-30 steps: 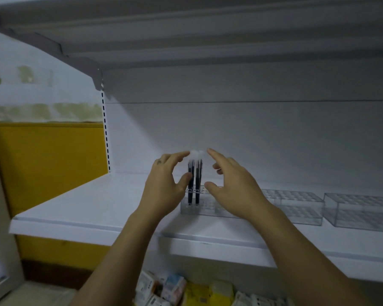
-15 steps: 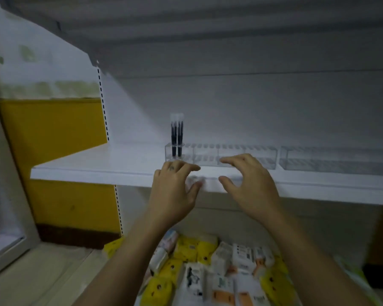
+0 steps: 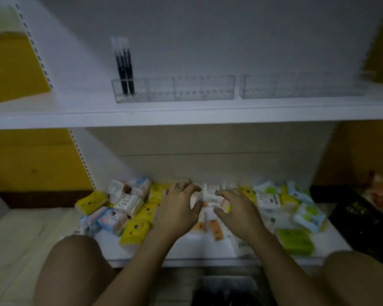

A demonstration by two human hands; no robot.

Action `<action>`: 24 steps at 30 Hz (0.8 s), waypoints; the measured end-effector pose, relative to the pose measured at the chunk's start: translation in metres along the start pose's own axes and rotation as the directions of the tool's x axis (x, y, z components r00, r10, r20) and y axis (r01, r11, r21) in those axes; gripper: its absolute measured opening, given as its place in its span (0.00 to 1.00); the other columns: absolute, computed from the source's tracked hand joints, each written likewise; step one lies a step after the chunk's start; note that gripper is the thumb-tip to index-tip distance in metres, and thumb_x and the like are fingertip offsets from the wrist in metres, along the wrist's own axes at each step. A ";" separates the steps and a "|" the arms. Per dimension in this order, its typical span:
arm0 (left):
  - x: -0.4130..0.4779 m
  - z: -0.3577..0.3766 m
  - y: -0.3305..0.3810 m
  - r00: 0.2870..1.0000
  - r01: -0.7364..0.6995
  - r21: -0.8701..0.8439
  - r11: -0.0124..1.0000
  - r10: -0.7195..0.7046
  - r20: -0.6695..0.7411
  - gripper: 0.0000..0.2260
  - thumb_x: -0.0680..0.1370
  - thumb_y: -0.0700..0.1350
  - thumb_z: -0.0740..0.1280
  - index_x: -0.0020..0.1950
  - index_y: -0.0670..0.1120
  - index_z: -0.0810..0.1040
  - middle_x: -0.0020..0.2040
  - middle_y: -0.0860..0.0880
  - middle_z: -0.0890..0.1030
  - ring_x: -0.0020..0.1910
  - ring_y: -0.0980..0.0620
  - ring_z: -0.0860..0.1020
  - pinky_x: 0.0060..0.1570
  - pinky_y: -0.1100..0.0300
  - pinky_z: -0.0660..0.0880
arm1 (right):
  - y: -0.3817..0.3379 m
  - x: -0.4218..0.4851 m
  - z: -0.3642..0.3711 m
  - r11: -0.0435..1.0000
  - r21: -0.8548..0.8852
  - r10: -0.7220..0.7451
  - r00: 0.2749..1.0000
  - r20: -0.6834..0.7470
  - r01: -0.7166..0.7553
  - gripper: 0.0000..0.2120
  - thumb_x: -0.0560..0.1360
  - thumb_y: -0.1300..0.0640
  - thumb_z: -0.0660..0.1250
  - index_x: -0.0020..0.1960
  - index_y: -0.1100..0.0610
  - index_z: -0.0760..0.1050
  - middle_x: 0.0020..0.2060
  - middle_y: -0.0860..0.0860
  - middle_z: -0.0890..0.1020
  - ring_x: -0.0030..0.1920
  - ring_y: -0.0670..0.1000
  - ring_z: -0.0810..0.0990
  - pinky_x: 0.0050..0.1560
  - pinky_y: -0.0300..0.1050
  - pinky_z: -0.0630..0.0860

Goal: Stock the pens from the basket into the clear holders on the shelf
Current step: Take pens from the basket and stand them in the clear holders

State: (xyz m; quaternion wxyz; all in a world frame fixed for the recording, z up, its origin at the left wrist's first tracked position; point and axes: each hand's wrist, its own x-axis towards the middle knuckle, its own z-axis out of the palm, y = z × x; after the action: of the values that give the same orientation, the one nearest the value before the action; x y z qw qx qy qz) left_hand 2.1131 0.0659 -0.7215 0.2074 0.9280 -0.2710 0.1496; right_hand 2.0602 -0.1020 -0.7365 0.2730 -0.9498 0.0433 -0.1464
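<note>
Left hand (image 3: 178,209) and right hand (image 3: 238,209) spread loose, gripping nothing. Packets (image 3: 128,204) just beneath the fingers (image 3: 191,188); contact unclear.

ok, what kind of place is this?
Probably a small shop: white retail shelving with slotted uprights, clear pen holders holding a few pens, and assorted small packets piled below.
</note>
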 end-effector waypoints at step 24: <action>-0.123 0.258 -0.071 0.457 0.529 0.027 0.848 -0.312 0.833 0.17 0.78 0.49 0.64 0.64 0.44 0.73 0.58 0.44 0.79 0.55 0.45 0.77 0.50 0.57 0.75 | 0.182 -0.110 0.162 0.828 -0.331 0.543 0.499 0.676 -0.453 0.08 0.82 0.55 0.57 0.48 0.58 0.71 0.45 0.59 0.72 0.44 0.57 0.72 0.47 0.45 0.68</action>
State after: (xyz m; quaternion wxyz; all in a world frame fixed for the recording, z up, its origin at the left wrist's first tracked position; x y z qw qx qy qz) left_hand 2.0963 0.0547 -1.0151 0.1984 0.8957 -0.1111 -0.3821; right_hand 2.0033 -0.1560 -0.9917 0.2438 -0.8829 0.2076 0.3434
